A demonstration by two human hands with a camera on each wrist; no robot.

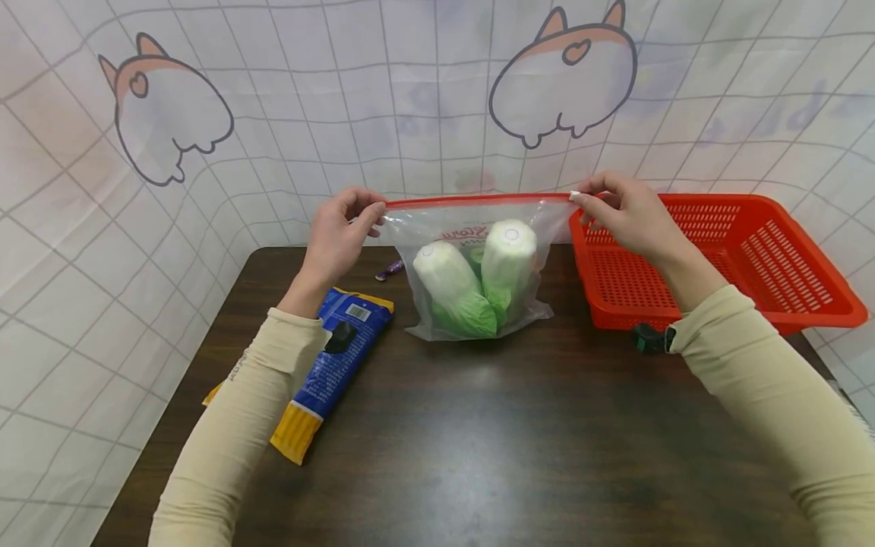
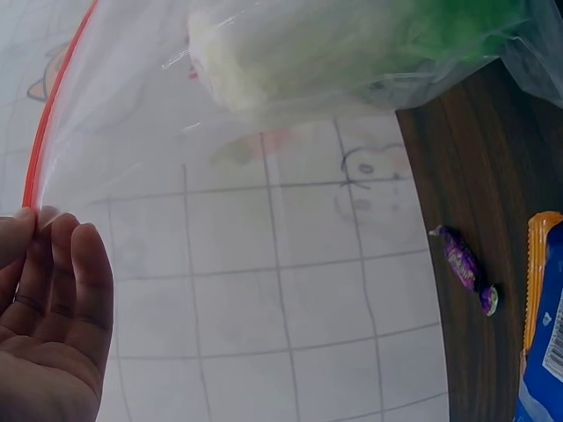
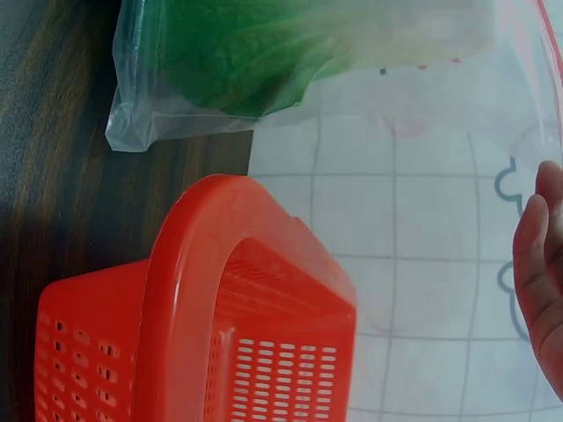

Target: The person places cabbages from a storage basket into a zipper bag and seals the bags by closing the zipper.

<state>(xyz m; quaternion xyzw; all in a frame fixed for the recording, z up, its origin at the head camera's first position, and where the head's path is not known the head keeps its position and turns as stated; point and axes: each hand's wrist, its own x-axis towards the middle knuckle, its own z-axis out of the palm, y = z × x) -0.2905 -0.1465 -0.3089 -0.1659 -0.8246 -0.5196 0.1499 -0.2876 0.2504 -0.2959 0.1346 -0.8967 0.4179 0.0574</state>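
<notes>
A clear zip bag [image 1: 413, 228] with a red zip strip [image 1: 478, 200] is stretched level between the two hands above the table's far side. Inside lean two pale cabbages with green leaves, one on the left [image 1: 444, 273] and one on the right [image 1: 509, 254]. My left hand [image 1: 336, 235] pinches the bag's upper left corner between thumb and fingers. At the upper right corner, my right hand [image 1: 632, 216] pinches the strip's end, where a small white piece [image 1: 575, 196] shows. Whether the bag's bottom touches the table cannot be told.
A red perforated basket [image 1: 813, 258] stands at the right, below the right forearm. On the dark wooden table [image 1: 478, 441], a blue and yellow packet [image 1: 342, 380] lies partly under the left arm. A purple wrapped candy [image 2: 462, 259] lies behind it. Grid-patterned cloth [image 1: 273, 137] hangs behind.
</notes>
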